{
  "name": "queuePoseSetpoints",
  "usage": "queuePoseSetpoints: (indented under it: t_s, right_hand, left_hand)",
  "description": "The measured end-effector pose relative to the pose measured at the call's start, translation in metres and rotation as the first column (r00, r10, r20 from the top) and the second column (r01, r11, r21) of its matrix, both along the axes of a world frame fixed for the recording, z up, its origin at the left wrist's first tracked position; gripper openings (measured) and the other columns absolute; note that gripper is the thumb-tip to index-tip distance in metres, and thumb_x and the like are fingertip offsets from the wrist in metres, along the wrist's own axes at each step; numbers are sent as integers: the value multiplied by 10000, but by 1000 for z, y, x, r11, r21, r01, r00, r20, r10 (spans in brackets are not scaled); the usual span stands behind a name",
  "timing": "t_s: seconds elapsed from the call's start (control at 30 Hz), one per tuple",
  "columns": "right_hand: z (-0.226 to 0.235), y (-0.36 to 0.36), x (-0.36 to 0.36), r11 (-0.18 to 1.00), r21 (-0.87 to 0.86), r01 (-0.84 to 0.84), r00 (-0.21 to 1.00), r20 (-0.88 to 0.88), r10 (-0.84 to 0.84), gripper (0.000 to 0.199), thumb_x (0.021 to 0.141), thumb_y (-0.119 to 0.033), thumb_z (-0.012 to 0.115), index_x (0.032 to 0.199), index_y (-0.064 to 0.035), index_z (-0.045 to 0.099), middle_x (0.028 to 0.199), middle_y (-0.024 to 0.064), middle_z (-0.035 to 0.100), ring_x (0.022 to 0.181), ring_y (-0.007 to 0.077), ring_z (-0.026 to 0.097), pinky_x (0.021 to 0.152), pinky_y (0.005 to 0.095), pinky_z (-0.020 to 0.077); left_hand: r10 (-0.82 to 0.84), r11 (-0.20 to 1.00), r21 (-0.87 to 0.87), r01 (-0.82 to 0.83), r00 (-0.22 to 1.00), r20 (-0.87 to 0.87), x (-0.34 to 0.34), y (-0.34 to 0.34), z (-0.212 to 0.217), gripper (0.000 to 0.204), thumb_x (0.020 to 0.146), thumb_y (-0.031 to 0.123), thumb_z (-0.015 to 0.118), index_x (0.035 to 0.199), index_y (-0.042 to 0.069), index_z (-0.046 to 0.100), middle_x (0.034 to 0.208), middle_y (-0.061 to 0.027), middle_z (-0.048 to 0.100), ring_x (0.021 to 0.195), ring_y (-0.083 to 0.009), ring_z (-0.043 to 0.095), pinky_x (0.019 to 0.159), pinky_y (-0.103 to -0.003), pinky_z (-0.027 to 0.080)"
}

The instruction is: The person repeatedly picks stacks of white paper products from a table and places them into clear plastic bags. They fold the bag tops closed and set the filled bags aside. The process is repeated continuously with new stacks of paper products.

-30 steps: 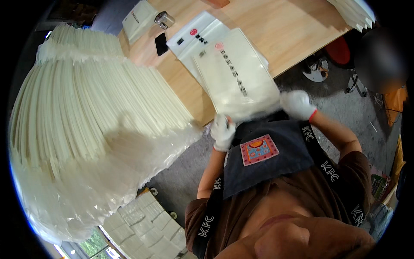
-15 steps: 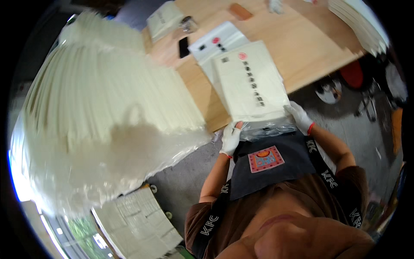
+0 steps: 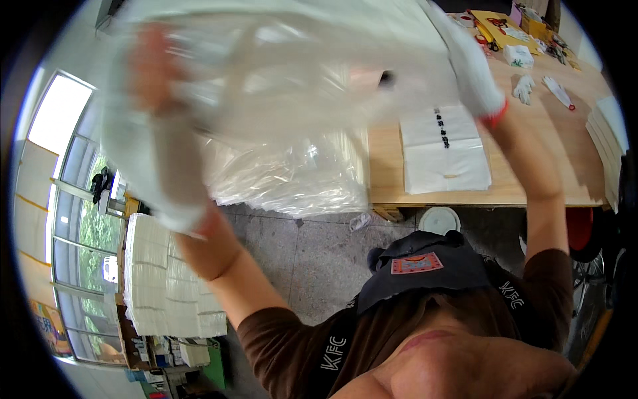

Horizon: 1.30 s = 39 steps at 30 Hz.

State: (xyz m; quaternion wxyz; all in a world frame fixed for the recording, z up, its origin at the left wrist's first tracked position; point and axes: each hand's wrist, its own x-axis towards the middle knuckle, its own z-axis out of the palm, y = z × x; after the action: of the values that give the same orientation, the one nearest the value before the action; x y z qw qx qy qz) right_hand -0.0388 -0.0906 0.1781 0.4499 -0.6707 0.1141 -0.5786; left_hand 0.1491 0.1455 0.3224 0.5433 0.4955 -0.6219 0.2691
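Observation:
A whitish, translucent plastic bag [image 3: 319,73] is raised close in front of me, spread between both hands and smeared by motion. My left hand [image 3: 173,133], in a white glove with bare fingertips, is closed at its left side, though blur hides the exact grip. My white-gloved right hand [image 3: 475,73] is at the bag's right edge, its fingertips partly out of sight. Beneath it, a flat white printed bag [image 3: 445,166] lies near the table's front edge. Left of that rises a big pile of clear-edged plastic bags [image 3: 292,179], partly covered by the raised one.
On the wooden table [image 3: 545,153] lie two loose white gloves [image 3: 524,88], a tissue pack [image 3: 518,56] and small items at the back. A white stack [image 3: 606,136] stands at the right edge. A white bucket [image 3: 438,221] and a wrapped stack [image 3: 176,286] are on the floor side.
Both hands have gone from low at the table's edge to high and wide apart, lifting a bag up and leftward. My view has turned, showing more windows and the table's back.

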Motion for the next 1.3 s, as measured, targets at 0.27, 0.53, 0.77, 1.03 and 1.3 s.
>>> queuePoseSetpoints:
  t_s: [0.27, 0.53, 0.77, 1.03, 1.3]
  right_hand:
    - [215, -27, 162, 784, -41, -619, 785, -52, 617, 224, 861, -310, 627, 827, -90, 651, 652, 0, 611, 486, 95, 504, 431, 261, 386]
    - [181, 11, 97, 930, 182, -319, 885, -295, 361, 463, 912, -521, 461, 800, -85, 569, 550, 4, 514, 415, 87, 446, 362, 223, 312]
    - [-26, -27, 101, 822, 515, -243, 875, -249, 415, 429, 887, -557, 471, 984, -140, 506, 865, 20, 471, 716, 146, 419, 587, 321, 360]
    - [-303, -48, 189, 543, 827, -143, 673, -321, 666, 592, 869, -623, 425, 1299, -226, 337, 1280, 25, 338, 1142, 182, 316, 870, 432, 334]
    - [-328, -22, 234, 589, 762, -271, 701, -263, 663, 786, 887, -629, 365, 1486, -182, 123, 1530, 35, 168, 1394, 212, 172, 1097, 476, 197]
  left_hand:
    - [309, 950, 169, -261, 858, -411, 167, 40, 172, 477, 882, 388, 550, 1223, 55, 578, 1118, -149, 616, 1008, -198, 564, 867, -298, 422]
    - [130, 972, -119, -203, 884, -449, 213, 62, -29, 460, 938, 282, 454, 1293, -7, 410, 1168, -147, 531, 1062, -241, 530, 917, -362, 441]
    - [169, 929, 79, -362, 226, -959, 188, 83, -420, 524, 962, 222, 379, 1423, 35, 216, 1483, -125, 230, 1338, -233, 295, 1110, -356, 238]
    - [-346, 938, -298, -176, -509, -788, 80, -14, -576, 388, 900, 145, 518, 1268, 71, 420, 1264, -104, 490, 1128, -290, 497, 926, -458, 442]
    - [441, 889, 454, -53, 363, -821, 14, -20, -538, 552, 793, 155, 717, 1279, 12, 496, 1258, -153, 541, 1128, -240, 524, 956, -417, 423]
